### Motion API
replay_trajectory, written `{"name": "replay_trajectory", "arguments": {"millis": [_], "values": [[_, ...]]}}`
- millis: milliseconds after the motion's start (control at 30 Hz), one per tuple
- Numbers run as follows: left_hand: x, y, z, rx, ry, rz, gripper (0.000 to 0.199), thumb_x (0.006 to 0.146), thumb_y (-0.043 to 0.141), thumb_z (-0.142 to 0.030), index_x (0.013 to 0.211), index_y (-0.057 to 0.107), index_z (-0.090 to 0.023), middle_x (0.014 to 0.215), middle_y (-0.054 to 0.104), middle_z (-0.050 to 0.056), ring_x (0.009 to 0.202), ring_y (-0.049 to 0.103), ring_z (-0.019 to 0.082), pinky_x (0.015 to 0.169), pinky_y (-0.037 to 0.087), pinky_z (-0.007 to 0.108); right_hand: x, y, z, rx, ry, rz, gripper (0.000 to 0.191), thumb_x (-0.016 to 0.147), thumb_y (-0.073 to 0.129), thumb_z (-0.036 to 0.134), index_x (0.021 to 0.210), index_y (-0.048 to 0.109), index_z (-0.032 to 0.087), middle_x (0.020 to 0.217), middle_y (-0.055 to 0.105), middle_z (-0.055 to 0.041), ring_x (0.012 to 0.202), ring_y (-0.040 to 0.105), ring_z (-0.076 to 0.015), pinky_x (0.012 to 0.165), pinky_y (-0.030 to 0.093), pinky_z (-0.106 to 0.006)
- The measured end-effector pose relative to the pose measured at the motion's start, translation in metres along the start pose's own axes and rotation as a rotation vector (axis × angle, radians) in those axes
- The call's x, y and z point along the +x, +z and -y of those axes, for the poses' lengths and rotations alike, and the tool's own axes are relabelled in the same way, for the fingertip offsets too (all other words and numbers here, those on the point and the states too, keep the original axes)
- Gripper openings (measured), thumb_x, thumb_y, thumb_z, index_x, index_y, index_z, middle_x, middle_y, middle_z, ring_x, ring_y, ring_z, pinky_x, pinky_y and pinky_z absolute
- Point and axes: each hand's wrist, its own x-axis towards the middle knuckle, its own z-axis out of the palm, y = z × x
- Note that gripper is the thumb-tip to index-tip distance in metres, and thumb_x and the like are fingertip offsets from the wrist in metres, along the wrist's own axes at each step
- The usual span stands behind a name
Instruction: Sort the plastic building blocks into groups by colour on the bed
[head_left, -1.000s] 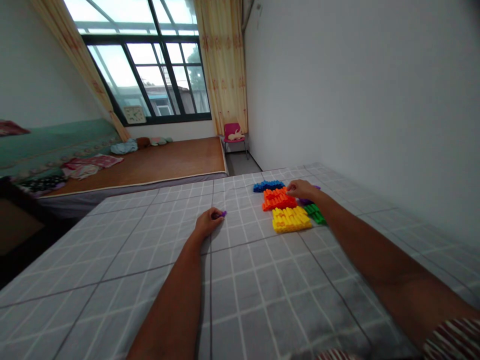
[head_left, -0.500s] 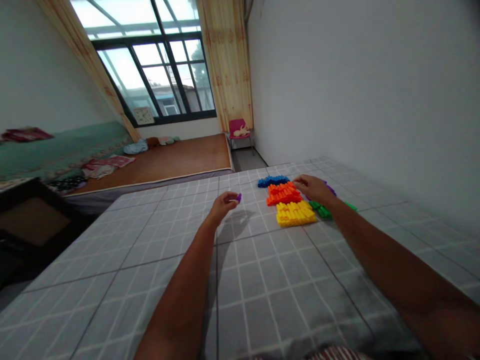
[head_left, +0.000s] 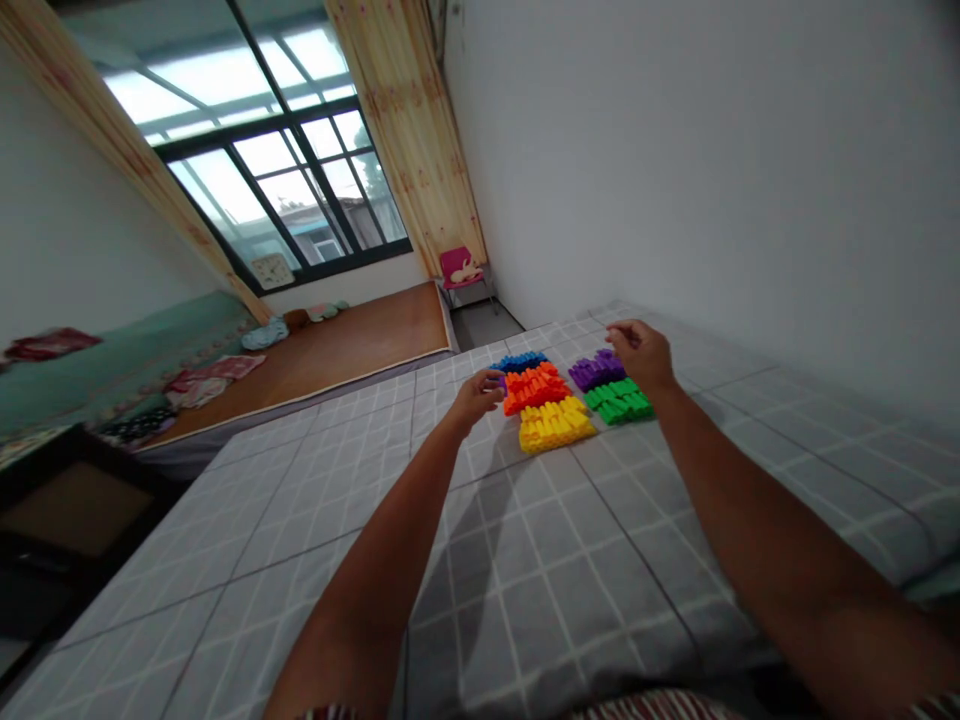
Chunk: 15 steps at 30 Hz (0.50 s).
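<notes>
My left hand (head_left: 478, 398) is closed round a small purple piece (head_left: 501, 381), just left of the orange pile (head_left: 535, 388). Raised beyond the green pile (head_left: 619, 401) and right of the purple pile (head_left: 596, 370), my right hand (head_left: 643, 352) has its thumb and fingertips pressed together; anything between them is too small to make out. A blue pile (head_left: 521, 361) lies behind the orange one, and a yellow pile (head_left: 556, 425) lies in front of it. All the piles rest on a grey checked cloth (head_left: 360, 480).
A white wall (head_left: 712, 180) rises beyond the right side of the cloth. Farther off are a brown-topped bed (head_left: 360, 345), a pink chair (head_left: 455, 262) and a window with curtains. A dark cabinet (head_left: 75, 510) stands at the left.
My left hand has moved right, up to the orange pile, with the purple piece. My right hand has left the orange pile for the far right, uncovering the purple and green piles. The view has tilted.
</notes>
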Motion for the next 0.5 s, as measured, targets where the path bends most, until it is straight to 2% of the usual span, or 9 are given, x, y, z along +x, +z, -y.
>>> {"name": "replay_trajectory", "arguments": {"millis": [100, 167, 267, 367, 500], "values": [[0.022, 0.016, -0.004, 0.009, -0.015, -0.020, 0.036, 0.072, 0.072, -0.034, 0.102, 0.060, -0.019, 0.086, 0.066, 0.003, 0.071, 0.061, 0.012, 0.063, 0.046, 0.023, 0.012, -0.015, -0.020, 0.009, 0.050, -0.169, 0.036, 0.086, 0.048, 0.040, 0.103, 0.065, 0.014, 0.088, 0.071, -0.0092, 0.065, 0.063, -0.0168, 0.061, 0.053, -0.030], [0.039, 0.034, -0.007, 0.019, -0.012, 0.008, 0.035, 0.073, 0.072, -0.035, 0.101, 0.060, -0.018, 0.083, 0.067, 0.004, 0.069, 0.061, 0.012, 0.062, 0.046, 0.024, 0.016, -0.021, -0.031, -0.019, 0.083, -0.237, 0.036, 0.086, 0.047, 0.039, 0.103, 0.065, 0.014, 0.087, 0.071, -0.0090, 0.064, 0.063, -0.0165, 0.062, 0.053, -0.030], [0.068, 0.067, -0.014, 0.106, 0.016, 0.054, 0.031, 0.077, 0.069, -0.030, 0.103, 0.061, -0.016, 0.079, 0.069, 0.005, 0.063, 0.061, 0.012, 0.060, 0.045, 0.024, 0.016, -0.023, -0.039, -0.079, 0.104, -0.262, 0.034, 0.087, 0.046, 0.037, 0.103, 0.065, 0.015, 0.089, 0.072, -0.0095, 0.067, 0.064, -0.0173, 0.067, 0.053, -0.030], [0.097, 0.097, -0.020, 0.351, 0.044, 0.048, 0.028, 0.080, 0.064, -0.021, 0.107, 0.062, -0.014, 0.078, 0.070, 0.005, 0.061, 0.060, 0.011, 0.059, 0.044, 0.023, 0.012, -0.022, -0.036, -0.133, 0.081, -0.254, 0.031, 0.087, 0.046, 0.035, 0.100, 0.066, 0.016, 0.091, 0.073, -0.0099, 0.072, 0.065, -0.0182, 0.071, 0.052, -0.029], [0.127, 0.121, -0.020, 0.619, -0.008, 0.051, 0.028, 0.077, 0.064, -0.016, 0.106, 0.066, -0.015, 0.076, 0.071, 0.004, 0.060, 0.060, 0.011, 0.059, 0.044, 0.021, 0.008, -0.019, -0.030, -0.130, 0.020, -0.280, 0.028, 0.086, 0.048, 0.034, 0.094, 0.067, 0.016, 0.084, 0.073, -0.0080, 0.068, 0.064, -0.0184, 0.070, 0.051, -0.030]]}}
